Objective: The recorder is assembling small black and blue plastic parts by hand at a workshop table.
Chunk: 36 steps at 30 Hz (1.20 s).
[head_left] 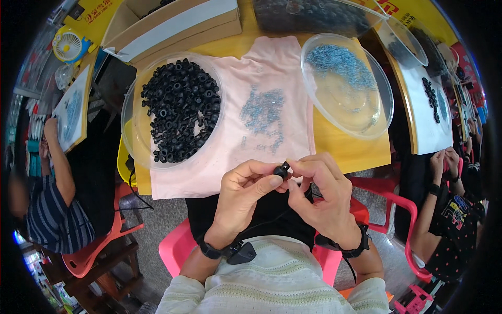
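My left hand (238, 196) pinches a small black round-bodied part with a narrow neck (281, 171) between thumb and fingers. Thumb and index finger of my right hand (327, 191) close at the neck end; whatever tiny thing they may hold is too small to name. Both hands are just off the near edge of a pink cloth (230, 172). Many similar black parts (180, 104) fill a clear round tray (137, 159) at the left. Tiny bluish-silver pieces (264, 107) lie scattered on the cloth, and more rest in a clear round tray (387, 110) at the right.
A cardboard box (178, 31) and a clear bin of dark pieces (314, 18) stand at the back of the yellow table (358, 152). Co-workers sit at tables on the left (57, 204) and right (444, 225). Red chairs (400, 209) stand close by.
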Each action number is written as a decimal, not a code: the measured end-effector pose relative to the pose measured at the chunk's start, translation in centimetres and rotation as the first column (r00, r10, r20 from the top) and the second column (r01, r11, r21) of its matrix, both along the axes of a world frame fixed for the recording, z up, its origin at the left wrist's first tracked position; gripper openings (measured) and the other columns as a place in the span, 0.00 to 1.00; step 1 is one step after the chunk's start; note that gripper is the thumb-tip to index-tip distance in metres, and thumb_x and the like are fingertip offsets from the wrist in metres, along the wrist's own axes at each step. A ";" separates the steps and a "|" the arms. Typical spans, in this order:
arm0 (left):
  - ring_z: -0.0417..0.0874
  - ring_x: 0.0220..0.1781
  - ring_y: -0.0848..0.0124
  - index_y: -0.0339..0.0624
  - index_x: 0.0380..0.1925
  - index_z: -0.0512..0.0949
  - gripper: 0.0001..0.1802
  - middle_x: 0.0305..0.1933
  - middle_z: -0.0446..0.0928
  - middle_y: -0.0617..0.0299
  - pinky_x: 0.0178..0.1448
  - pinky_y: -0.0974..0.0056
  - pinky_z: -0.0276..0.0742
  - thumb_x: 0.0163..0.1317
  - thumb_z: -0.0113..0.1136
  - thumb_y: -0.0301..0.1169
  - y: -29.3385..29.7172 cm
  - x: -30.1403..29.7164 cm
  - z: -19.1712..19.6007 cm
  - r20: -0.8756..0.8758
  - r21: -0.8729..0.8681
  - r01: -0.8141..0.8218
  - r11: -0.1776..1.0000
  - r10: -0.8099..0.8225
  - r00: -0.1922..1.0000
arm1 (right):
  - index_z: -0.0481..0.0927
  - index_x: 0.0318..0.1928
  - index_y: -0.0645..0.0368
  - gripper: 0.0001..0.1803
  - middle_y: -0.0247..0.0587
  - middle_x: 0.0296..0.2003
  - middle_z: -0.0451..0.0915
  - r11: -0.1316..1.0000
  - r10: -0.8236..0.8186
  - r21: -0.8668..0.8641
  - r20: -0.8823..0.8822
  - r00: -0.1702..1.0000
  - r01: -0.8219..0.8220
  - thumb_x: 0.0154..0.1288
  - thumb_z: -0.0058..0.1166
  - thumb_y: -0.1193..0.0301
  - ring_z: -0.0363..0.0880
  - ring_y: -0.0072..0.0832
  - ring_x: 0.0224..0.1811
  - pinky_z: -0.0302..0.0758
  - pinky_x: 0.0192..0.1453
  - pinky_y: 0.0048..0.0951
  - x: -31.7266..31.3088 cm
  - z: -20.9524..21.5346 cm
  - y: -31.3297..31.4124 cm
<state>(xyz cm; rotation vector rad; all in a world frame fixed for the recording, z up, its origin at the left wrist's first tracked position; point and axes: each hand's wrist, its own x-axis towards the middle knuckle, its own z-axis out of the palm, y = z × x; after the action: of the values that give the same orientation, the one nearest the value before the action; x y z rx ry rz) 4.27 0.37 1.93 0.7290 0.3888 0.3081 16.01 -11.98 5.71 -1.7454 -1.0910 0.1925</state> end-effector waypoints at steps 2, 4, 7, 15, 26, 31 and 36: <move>0.85 0.45 0.67 0.33 0.45 0.80 0.08 0.46 0.83 0.50 0.53 0.62 0.83 0.67 0.60 0.21 0.0 0.0 -0.1 -0.044 -0.035 0.022 0.999 -0.023 0.999 | 0.79 0.47 0.62 0.20 0.41 0.37 0.79 1.000 0.014 0.009 0.032 0.999 -0.014 0.50 0.64 0.83 0.78 0.29 0.33 0.74 0.27 0.25 0.1 0.1 0.0; 0.85 0.47 0.66 0.34 0.44 0.79 0.07 0.47 0.83 0.50 0.54 0.61 0.83 0.67 0.59 0.22 0.1 0.0 -0.1 -0.019 -0.111 0.056 0.992 -0.058 0.998 | 0.78 0.47 0.62 0.21 0.41 0.36 0.79 1.000 0.024 -0.002 0.072 0.997 -0.024 0.50 0.65 0.83 0.77 0.31 0.34 0.75 0.29 0.27 0.2 -0.1 0.0; 0.85 0.50 0.64 0.36 0.44 0.78 0.06 0.48 0.83 0.51 0.55 0.61 0.83 0.68 0.59 0.23 0.2 0.0 0.1 -0.010 -0.227 0.100 0.969 -0.105 0.994 | 0.77 0.46 0.62 0.22 0.42 0.36 0.78 0.999 0.045 -0.030 0.132 0.990 -0.041 0.48 0.67 0.82 0.77 0.35 0.34 0.75 0.33 0.29 0.6 -0.1 -0.3; 0.85 0.51 0.63 0.37 0.43 0.79 0.06 0.47 0.83 0.53 0.57 0.61 0.82 0.67 0.59 0.21 -0.3 0.1 0.5 0.014 -0.343 0.123 0.931 -0.125 0.992 | 0.76 0.44 0.63 0.22 0.42 0.34 0.76 0.996 0.083 -0.041 0.235 0.968 -0.075 0.46 0.67 0.81 0.75 0.38 0.33 0.75 0.36 0.34 1.0 0.2 -0.3; 0.85 0.49 0.68 0.35 0.45 0.80 0.08 0.46 0.83 0.53 0.55 0.64 0.82 0.67 0.59 0.20 -1.0 0.7 1.5 -0.100 -0.206 0.089 0.975 -0.111 0.989 | 0.76 0.40 0.63 0.19 0.41 0.31 0.73 0.995 0.093 0.013 0.146 0.985 -0.096 0.43 0.64 0.82 0.74 0.38 0.32 0.74 0.35 0.33 2.0 -0.4 -0.8; 0.85 0.47 0.69 0.32 0.46 0.79 0.09 0.47 0.83 0.52 0.55 0.65 0.82 0.67 0.60 0.21 -1.2 1.2 1.7 -0.057 -0.036 0.044 0.998 -0.046 0.997 | 0.75 0.38 0.63 0.18 0.41 0.31 0.73 0.994 0.098 0.022 0.272 0.957 -0.108 0.43 0.64 0.81 0.73 0.38 0.33 0.74 0.36 0.33 2.4 0.6 -0.8; 0.85 0.46 0.68 0.32 0.45 0.80 0.08 0.44 0.84 0.52 0.54 0.65 0.82 0.66 0.61 0.21 -1.1 1.3 1.1 -0.043 0.075 0.051 0.996 -0.048 0.998 | 0.73 0.36 0.62 0.17 0.41 0.32 0.72 0.995 0.094 0.009 0.303 0.948 -0.101 0.43 0.64 0.81 0.73 0.39 0.33 0.74 0.36 0.34 1.9 0.6 -1.0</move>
<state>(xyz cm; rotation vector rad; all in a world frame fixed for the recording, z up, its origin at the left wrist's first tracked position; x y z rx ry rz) 5.60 -0.76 3.02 0.8200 0.3990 0.2622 17.94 -13.03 6.35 -1.7367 -1.3969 -0.0300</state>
